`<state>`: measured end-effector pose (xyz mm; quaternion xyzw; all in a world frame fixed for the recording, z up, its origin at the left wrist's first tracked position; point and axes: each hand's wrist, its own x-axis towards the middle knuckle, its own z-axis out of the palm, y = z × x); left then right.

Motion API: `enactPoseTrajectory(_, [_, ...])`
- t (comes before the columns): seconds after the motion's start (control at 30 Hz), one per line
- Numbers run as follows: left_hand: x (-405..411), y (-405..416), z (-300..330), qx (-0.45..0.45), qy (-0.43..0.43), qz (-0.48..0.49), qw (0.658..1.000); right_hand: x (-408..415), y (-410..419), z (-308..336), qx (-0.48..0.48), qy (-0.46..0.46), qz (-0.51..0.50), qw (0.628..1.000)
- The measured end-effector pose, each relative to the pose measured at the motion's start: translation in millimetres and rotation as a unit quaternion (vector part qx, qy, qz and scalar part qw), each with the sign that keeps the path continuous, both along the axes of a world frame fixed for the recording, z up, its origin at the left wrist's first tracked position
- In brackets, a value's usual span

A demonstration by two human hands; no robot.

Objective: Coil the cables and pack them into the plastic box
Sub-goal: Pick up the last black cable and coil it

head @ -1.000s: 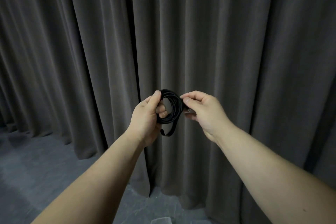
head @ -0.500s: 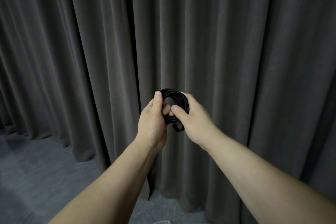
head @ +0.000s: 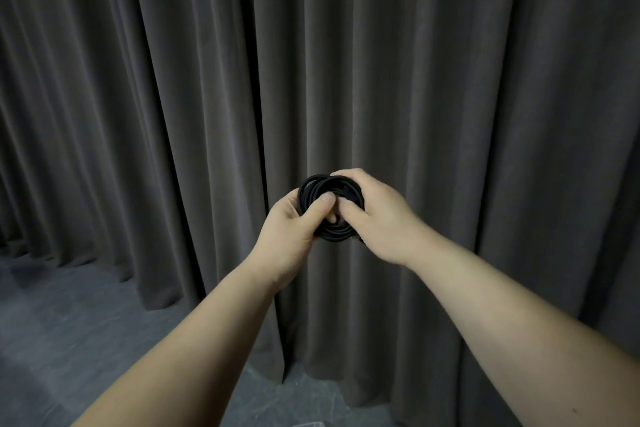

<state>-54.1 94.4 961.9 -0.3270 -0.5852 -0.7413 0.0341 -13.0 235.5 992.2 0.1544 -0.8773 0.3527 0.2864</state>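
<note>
Just right of the frame's centre, both hands hold a small black cable coil [head: 329,208] up in front of a dark pleated curtain [head: 450,80]. The left hand [head: 294,236] has its grip pinching the coil's left side, thumb pressed across the front of the loops and fingers behind. The right hand [head: 377,218] curls over the upper right of the bundle, thumb tucked toward the coil's middle. It seems to be working the loose end in there, though the dark strands hide the end itself.

The cable looks thin, light and springy. Several loops sit slightly askew, so the bundle would likely fan open if the pinch eased. The surest hold is across all the loops at once, squeezing one side of the ring flat between thumb and fingers, not by a single strand.

The plastic box cannot be made out; only a pale edge [head: 304,424] shows at the bottom of the frame above the grey floor [head: 69,322]. The coil looks nearly finished, and packing is not yet done.
</note>
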Motion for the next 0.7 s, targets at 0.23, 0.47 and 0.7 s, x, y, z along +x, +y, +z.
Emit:
enactPoseTrajectory(0.23, [3,0,5,-0.044,-0.002,0.062,0.997,-1,-9,-3,-0.068,0.049,-0.02,0.996])
enactPoseTrajectory(0.47, [0,-5,10,-0.136,-0.055,0.071,0.987,-5,-3,-5,-0.032,0.039,-0.017,0.999])
enactPoseTrajectory(0.7, [0,-1,6,-0.146,0.007,0.161,0.976,-8,1,-7,-0.067,0.007,0.006,0.998])
